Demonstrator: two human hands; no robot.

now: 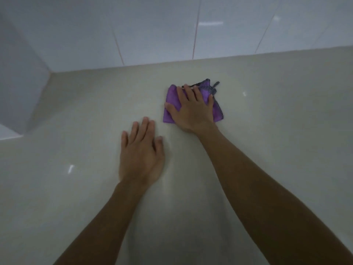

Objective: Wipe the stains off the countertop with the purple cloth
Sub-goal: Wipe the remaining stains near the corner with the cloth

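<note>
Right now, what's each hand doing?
Left hand: open, flat on the countertop, holding nothing.
Right hand: open, pressing the purple cloth.

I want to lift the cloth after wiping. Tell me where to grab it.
Probably pinch the bunched dark-edged corner of the purple cloth, coming from above on the wall side. It stands crumpled off the countertop, while the right hand presses the rest flat.
</note>
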